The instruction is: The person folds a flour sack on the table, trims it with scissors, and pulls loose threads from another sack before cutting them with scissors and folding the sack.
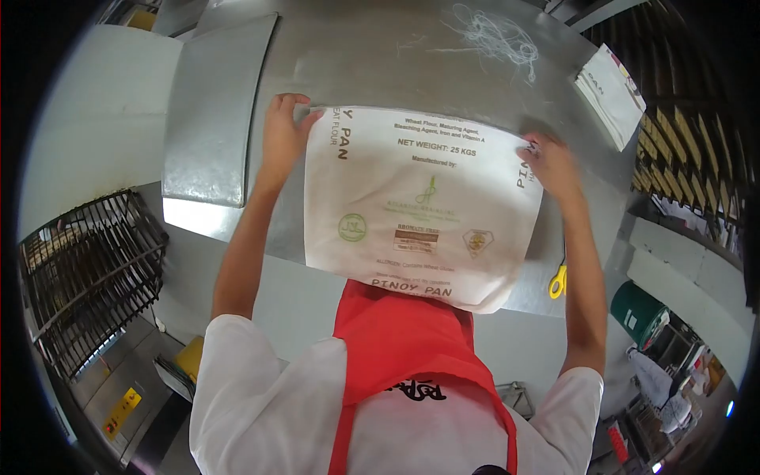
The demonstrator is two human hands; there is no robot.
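Observation:
A white flour sack [427,174], printed with "PINOY PAN" and "NET WEIGHT: 25 KGS", lies spread out in front of me. Its lower edge hangs past the table's near edge, over the red apron. At the sack's upper left corner is my left hand [285,134], with the thumb on the edge and the fingers curled beside it. My right hand [554,168] grips the upper right corner, thumb on top and the other fingers partly hidden. Yellow-handled scissors [558,282] lie on the table beside my right forearm, their blades mostly hidden.
The metal table [348,55] carries a tangle of white thread [500,39] at the far side. Folded sacks [611,95] are stacked at the right edge. A flat metal sheet [214,111] lies at left. Slatted racks [95,269] and a green bin [637,313] stand around.

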